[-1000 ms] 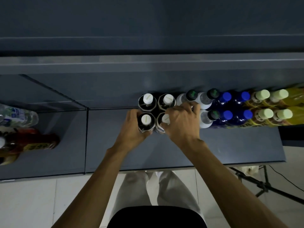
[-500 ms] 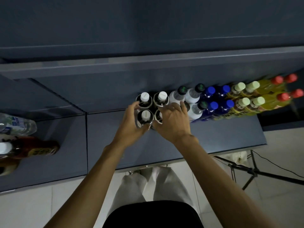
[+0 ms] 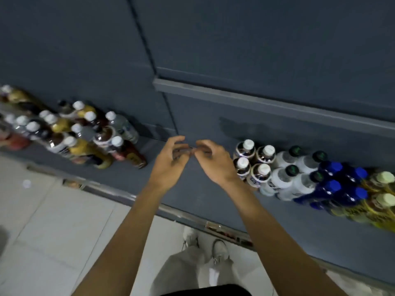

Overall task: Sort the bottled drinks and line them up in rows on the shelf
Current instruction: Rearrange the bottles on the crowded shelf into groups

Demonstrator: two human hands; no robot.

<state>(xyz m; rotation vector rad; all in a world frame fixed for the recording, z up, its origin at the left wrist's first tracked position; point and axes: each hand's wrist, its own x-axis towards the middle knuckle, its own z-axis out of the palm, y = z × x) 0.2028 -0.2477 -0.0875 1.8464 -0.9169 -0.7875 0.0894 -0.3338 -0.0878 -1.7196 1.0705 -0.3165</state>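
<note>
- The shelf is taken as the landmark: a long dark grey board that crosses the view at a slant, with a pale tiled floor showing beyond its near edge.
- Toward the right end of the shelf the sorted block is seen, two bottles deep and grouped by cap — white caps first, then dark green, blue and pale yellow-green at the frame edge. It is judged that like has been set beside like so each kind forms its own short row.
- Toward the left end of the shelf the unsorted cluster is found, mostly white-capped bottles of brown, amber and clear drink, crowded together in no order; motion blur keeps the labels from being read.
- Between the two groups a bare stretch of shelf is left, presumably as room for the next rows.
- Over that bare stretch both hands are held, close together and apart from either group of bottles.
- The left hand is seen empty, its fingers loosely curled and parted, nothing gripped.
- The right hand is likewise empty, thumb and fingers half curled with a gap between them, just beside the white-capped bottles but not touching them.
- From this posture the step in hand is judged to be a reach toward the unsorted cluster for more stock — much of the sorting remains undone.
</note>
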